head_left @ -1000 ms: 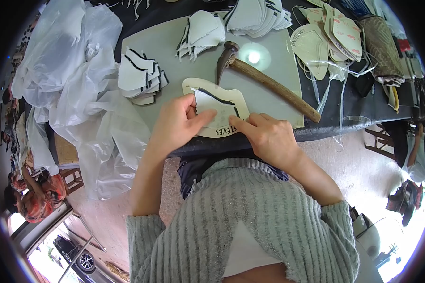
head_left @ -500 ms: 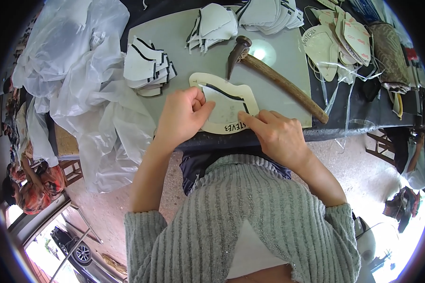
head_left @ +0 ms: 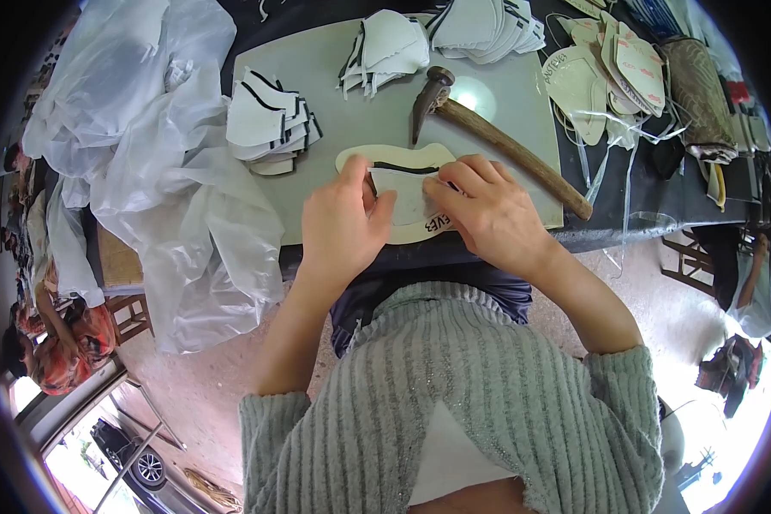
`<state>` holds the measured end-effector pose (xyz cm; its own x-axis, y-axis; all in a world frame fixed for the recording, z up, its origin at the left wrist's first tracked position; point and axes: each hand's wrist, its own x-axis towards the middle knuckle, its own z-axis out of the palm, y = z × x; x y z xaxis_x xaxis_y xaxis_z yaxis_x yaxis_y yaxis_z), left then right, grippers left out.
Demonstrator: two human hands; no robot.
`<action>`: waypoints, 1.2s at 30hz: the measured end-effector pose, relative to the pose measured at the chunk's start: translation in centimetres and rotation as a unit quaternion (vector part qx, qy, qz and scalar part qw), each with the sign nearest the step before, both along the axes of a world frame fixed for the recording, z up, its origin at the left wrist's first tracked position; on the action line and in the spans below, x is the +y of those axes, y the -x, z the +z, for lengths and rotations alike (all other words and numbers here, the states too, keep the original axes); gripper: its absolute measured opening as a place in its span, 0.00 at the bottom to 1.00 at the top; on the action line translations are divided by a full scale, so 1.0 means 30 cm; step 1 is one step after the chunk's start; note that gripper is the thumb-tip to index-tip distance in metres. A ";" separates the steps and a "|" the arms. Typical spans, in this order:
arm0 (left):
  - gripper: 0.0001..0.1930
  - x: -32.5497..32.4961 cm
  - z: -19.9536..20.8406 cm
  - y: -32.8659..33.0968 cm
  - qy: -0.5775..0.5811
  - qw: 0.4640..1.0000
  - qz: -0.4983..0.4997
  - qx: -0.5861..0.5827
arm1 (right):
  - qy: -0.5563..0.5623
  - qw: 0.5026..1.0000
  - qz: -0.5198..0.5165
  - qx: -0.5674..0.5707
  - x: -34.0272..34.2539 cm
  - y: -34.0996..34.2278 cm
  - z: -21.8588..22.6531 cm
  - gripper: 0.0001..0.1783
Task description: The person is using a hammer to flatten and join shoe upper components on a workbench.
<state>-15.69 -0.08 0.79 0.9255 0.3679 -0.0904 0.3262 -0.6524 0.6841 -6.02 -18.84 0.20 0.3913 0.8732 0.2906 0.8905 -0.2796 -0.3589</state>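
A white cut piece (head_left: 400, 190) with a black strip along its curved far edge lies over a cream template (head_left: 413, 232) with dark lettering, at the near edge of the grey board. My left hand (head_left: 344, 224) has its fingers curled at the piece's left end, the index fingertip at the end of the black strip and the thumb apart from it on the near side. With bent fingers, my right hand (head_left: 495, 210) pinches the piece's right end and covers that corner.
A wooden-handled hammer (head_left: 514, 154) lies across the grey board (head_left: 343, 120). Stacks of white pieces (head_left: 270, 124) sit behind and left. Crumpled clear plastic (head_left: 188, 188) drapes over the left side. Tied cream templates (head_left: 578, 90) and a brown patterned roll (head_left: 702, 98) lie right.
My left hand has opened its thumb from the index finger and shifted to the strip's left end. My right hand has moved slightly up and left, its fingers now bent over the right corner.
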 end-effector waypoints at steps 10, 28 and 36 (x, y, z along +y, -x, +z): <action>0.12 0.060 -0.028 -0.055 -0.005 0.992 -0.111 -0.062 | 0.009 1.000 -0.004 0.005 -0.031 -0.028 -0.003 0.22; 0.08 0.020 -0.087 -0.069 -0.052 0.966 -0.164 -0.192 | 0.021 0.999 0.013 0.043 -0.029 -0.071 -0.009 0.23; 0.12 0.009 -0.093 -0.065 -0.151 0.934 -0.207 -0.249 | -0.011 0.990 -0.007 0.140 -0.066 -0.125 0.015 0.22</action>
<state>-13.74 0.18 -2.00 0.8936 -0.0913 0.4394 -0.3063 -0.8398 0.4483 -2.26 -20.81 0.66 0.4719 0.8616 0.1870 0.7508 -0.2815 -0.5975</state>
